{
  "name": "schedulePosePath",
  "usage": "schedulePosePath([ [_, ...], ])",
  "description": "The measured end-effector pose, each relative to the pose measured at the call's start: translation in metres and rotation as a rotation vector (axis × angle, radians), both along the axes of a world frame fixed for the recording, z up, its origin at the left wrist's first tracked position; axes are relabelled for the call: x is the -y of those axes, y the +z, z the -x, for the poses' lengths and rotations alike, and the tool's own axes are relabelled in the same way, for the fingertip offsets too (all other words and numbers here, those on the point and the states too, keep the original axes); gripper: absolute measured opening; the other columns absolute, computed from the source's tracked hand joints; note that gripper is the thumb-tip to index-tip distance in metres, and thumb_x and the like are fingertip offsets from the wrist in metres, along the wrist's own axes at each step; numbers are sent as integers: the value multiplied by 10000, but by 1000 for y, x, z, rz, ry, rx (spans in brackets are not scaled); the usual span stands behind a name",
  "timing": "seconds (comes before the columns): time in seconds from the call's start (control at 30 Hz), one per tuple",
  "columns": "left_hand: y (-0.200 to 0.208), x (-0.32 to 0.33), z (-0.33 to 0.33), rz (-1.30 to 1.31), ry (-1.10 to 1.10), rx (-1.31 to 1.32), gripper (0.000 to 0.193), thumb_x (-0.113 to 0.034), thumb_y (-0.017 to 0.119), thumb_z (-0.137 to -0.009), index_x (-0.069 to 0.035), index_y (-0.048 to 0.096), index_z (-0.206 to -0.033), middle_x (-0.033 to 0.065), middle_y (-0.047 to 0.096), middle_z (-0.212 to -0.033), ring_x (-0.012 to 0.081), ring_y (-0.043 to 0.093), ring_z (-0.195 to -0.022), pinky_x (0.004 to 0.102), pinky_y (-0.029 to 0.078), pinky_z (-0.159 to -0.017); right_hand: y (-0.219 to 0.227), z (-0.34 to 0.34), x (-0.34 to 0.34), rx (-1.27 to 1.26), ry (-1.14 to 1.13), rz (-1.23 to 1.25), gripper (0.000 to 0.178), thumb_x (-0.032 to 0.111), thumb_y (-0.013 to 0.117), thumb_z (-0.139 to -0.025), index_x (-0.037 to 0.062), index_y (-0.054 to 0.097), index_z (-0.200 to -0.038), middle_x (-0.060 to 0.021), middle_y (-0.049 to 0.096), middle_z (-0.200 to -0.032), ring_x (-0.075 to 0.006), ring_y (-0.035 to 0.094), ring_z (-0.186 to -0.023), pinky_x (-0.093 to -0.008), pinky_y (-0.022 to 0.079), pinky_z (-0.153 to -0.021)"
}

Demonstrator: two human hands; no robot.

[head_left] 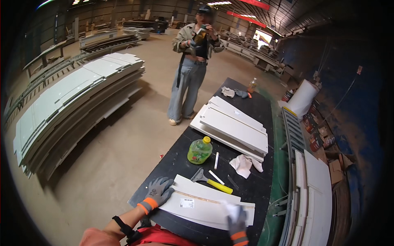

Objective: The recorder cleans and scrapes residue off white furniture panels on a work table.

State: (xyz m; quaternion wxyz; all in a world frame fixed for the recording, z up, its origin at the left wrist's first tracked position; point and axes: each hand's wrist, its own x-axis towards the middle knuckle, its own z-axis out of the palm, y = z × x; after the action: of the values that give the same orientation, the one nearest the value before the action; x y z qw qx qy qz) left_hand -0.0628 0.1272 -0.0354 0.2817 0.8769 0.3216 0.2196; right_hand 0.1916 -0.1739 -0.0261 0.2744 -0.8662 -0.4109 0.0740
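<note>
White board (209,210) bears a printed label (187,203); left grip (159,191) spread, right grip (237,224) pinching cloth (231,210).

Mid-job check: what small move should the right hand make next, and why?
Probably draw the white wad leftward along the white board: the right hand holds it, blurred, over the board's right part, while the left hand rests at the left end, seemingly steadying it.

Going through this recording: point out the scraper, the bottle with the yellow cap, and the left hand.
Scraper (214,183): head view, on its yellow handle.
Bottle (199,152): head view, mid-body.
Left hand (159,190): head view, on its back.
</note>
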Motion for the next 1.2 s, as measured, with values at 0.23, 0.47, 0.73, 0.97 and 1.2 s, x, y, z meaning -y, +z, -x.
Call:
schedulePosePath([
  [0.23,3,-9,-11,-65,-37,116,312,-295,535,-925,-124,614,-1175,139,592,-1205,358,520,-1153,473,383,-983,-14,-51,29,138,-412,-14,771,376,624,-872,-87,334,-1415,-287,413,-1418,-465,377,-1309,-493,285,-1130],
  [0.47,-3,-13,-6,54,-40,124,320,-310,531,-938,-140,619,-1195,118,590,-1228,326,501,-1199,459,330,-1042,12,68,-18,170,270,82,793,402,681,-808,-18,378,-1408,-241,425,-1427,-417,370,-1347,-550,199,-1159],
  [0.73,3,-57,12,766,-242,145,408,-319,556,-978,-89,593,-1314,68,623,-1275,171,550,-1173,311,417,-1025,33,129,-130,264,1000,177,634,368,558,-889,74,424,-1435,-133,376,-1517,-290,263,-1452,-476,162,-1196],
  [0.97,22,-75,8,887,-250,18,375,-288,668,-907,-112,670,-1238,31,698,-1134,112,602,-1012,266,468,-924,34,169,-219,297,1123,189,613,373,508,-927,34,416,-1429,-144,402,-1493,-283,301,-1430,-436,159,-1197],
  [1.2,-5,-81,14,886,-206,10,362,-278,702,-886,-86,687,-1193,13,718,-1046,90,598,-941,247,478,-855,27,169,-193,278,1142,137,663,395,512,-914,15,386,-1442,-143,358,-1521,-266,285,-1439,-442,166,-1199],
])
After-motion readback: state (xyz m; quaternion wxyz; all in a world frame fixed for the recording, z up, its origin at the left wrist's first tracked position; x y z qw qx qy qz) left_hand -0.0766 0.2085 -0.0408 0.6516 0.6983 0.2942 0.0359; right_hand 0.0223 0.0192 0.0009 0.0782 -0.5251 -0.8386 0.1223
